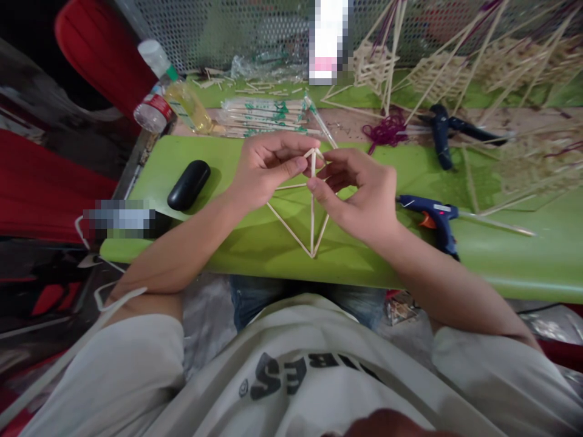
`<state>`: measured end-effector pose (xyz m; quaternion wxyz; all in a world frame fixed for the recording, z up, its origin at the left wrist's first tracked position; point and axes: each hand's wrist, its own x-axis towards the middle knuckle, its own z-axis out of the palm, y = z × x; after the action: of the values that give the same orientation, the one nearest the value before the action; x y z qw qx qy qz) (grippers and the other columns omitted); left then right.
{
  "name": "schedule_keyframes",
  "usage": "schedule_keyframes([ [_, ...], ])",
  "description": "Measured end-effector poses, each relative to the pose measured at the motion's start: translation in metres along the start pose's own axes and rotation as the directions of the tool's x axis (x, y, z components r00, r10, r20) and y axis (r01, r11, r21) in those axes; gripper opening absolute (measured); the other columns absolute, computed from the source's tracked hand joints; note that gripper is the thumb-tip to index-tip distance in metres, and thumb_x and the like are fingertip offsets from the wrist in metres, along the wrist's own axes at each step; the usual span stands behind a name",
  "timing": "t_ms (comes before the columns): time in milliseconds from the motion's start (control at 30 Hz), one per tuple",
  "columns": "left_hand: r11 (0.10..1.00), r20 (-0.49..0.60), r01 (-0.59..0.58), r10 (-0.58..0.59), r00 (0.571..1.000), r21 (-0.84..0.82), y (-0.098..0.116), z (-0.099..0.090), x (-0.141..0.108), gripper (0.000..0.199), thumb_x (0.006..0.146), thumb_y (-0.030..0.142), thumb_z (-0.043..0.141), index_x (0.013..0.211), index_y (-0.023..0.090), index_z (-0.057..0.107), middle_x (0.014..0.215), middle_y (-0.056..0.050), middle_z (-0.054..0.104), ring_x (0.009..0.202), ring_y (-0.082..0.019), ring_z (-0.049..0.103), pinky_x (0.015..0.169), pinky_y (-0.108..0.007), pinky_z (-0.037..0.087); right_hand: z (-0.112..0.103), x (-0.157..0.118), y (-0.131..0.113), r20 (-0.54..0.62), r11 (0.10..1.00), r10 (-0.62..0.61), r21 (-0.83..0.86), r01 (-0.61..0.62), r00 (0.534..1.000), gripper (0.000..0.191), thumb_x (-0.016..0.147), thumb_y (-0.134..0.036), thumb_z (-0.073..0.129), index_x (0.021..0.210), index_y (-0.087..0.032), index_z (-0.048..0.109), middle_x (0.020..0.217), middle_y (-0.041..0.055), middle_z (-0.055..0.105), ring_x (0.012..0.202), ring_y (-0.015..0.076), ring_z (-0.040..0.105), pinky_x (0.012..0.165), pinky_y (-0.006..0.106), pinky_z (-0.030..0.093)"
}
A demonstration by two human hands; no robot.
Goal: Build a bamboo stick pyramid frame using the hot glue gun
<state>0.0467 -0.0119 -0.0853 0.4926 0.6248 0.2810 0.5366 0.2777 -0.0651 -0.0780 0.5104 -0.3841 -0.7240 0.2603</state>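
Observation:
A frame of thin wooden sticks (313,218) stands on the green tabletop (255,249) in front of me, its sticks meeting at a raised tip and at a low corner near the table's front edge. My left hand (268,170) pinches the frame near its tip from the left. From the right, the thumb and fingers of my right hand (359,188) close on the sticks just below the tip. Both hands nearly touch there. Some of the far sticks are hidden behind my fingers.
A blue glue gun (432,212) lies right of my right hand. Behind are wrapped sticks (268,115), purple string (387,128), a black tool (441,136) and stick structures (446,76). Left are a black case (189,184) and a yellow bottle (187,106).

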Motion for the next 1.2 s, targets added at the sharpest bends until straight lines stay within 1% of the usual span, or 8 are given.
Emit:
schedule_keyframes([
  [133, 1.0, -0.006, -0.005, 0.005, 1.0, 0.005, 0.002, 0.001, 0.0, 0.033, 0.098, 0.055, 0.107, 0.11, 0.028, 0.094, 0.101, -0.003, 0.092, 0.103, -0.027, 0.095, 0.093, -0.041, 0.081, 0.001, 0.0, 0.0, 0.002, 1.0, 0.005, 0.006, -0.005, 1.0, 0.046, 0.103, -0.056, 0.095, 0.136, -0.026, 0.084, 0.106, 0.007, 0.088, 0.088, 0.0252, 0.086, 0.077, 0.041, 0.075],
  [267, 0.999, 0.016, -0.049, 0.049, 0.999, -0.015, 0.001, 0.001, 0.0, 0.042, 0.092, 0.065, 0.109, 0.111, 0.03, 0.096, 0.103, -0.002, 0.093, 0.1, -0.027, 0.095, 0.093, -0.043, 0.082, 0.005, -0.001, 0.001, 0.021, 0.998, 0.064, 0.026, -0.065, 0.998, 0.056, 0.097, -0.055, 0.099, 0.142, -0.026, 0.082, 0.105, 0.0055, 0.089, 0.083, 0.0238, 0.084, 0.077, 0.041, 0.076],
  [433, 0.999, 0.015, -0.028, 0.028, 1.0, 0.021, -0.001, 0.0, 0.0, 0.043, 0.095, 0.066, 0.107, 0.116, 0.029, 0.096, 0.107, -0.004, 0.095, 0.106, -0.029, 0.096, 0.096, -0.044, 0.083, 0.01, -0.003, -0.005, 0.09, 0.99, 0.12, 0.058, -0.125, 0.989, 0.063, 0.096, -0.045, 0.097, 0.152, -0.023, 0.078, 0.109, 0.006, 0.089, 0.078, 0.0215, 0.083, 0.075, 0.039, 0.074],
  [533, 0.993, 0.056, -0.116, 0.116, 0.992, 0.005, -0.003, -0.002, 0.0, 0.041, 0.099, 0.065, 0.104, 0.123, 0.032, 0.097, 0.112, -0.004, 0.096, 0.106, -0.029, 0.096, 0.095, -0.043, 0.084, 0.011, -0.003, -0.009, 0.093, 0.989, 0.12, 0.074, -0.127, 0.988, 0.06, 0.096, -0.04, 0.095, 0.15, -0.021, 0.077, 0.11, 0.0067, 0.089, 0.078, 0.0211, 0.083, 0.077, 0.041, 0.074],
  [733, 0.952, 0.165, -0.304, 0.294, 0.941, 0.037, -0.008, -0.008, 0.004, 0.028, 0.111, 0.056, 0.095, 0.135, 0.042, 0.096, 0.113, 0.003, 0.095, 0.097, -0.025, 0.097, 0.088, -0.04, 0.086, 0.011, 0.0, -0.013, 0.105, 0.986, 0.122, 0.097, -0.132, 0.987, 0.055, 0.097, -0.038, 0.09, 0.147, -0.019, 0.077, 0.114, 0.0073, 0.089, 0.082, 0.0201, 0.082, 0.082, 0.041, 0.074],
  [933, 0.911, 0.175, -0.391, 0.367, 0.913, 0.128, -0.01, -0.011, 0.005, 0.03, 0.115, 0.054, 0.091, 0.144, 0.046, 0.092, 0.118, 0.004, 0.096, 0.101, -0.025, 0.097, 0.09, -0.04, 0.086, 0.011, -0.001, -0.011, 0.115, 0.98, 0.149, 0.115, -0.162, 0.982, 0.058, 0.096, -0.035, 0.089, 0.149, -0.017, 0.077, 0.119, 0.0096, 0.089, 0.078, 0.0191, 0.081, 0.077, 0.04, 0.071],
  [1100, 0.881, 0.204, -0.444, 0.41, 0.889, 0.164, -0.007, -0.007, 0.001, 0.037, 0.119, 0.044, 0.087, 0.155, 0.047, 0.087, 0.124, 0.003, 0.096, 0.106, -0.025, 0.097, 0.091, -0.04, 0.085, 0.013, -0.002, -0.011, 0.113, 0.973, 0.184, 0.119, -0.197, 0.976, 0.061, 0.095, -0.036, 0.089, 0.151, -0.016, 0.077, 0.118, 0.0093, 0.091, 0.077, 0.0188, 0.081, 0.073, 0.038, 0.068],
  [1200, 0.855, 0.199, -0.453, 0.413, 0.889, 0.251, -0.006, -0.008, -0.002, 0.036, 0.12, 0.05, 0.084, 0.156, 0.044, 0.087, 0.124, 0.0, 0.096, 0.106, -0.027, 0.097, 0.089, -0.041, 0.085, 0.012, -0.001, -0.013, 0.109, 0.974, 0.186, 0.11, -0.198, 0.976, 0.057, 0.095, -0.036, 0.087, 0.148, -0.016, 0.078, 0.115, 0.0083, 0.091, 0.073, 0.0173, 0.079, 0.071, 0.037, 0.066],
])
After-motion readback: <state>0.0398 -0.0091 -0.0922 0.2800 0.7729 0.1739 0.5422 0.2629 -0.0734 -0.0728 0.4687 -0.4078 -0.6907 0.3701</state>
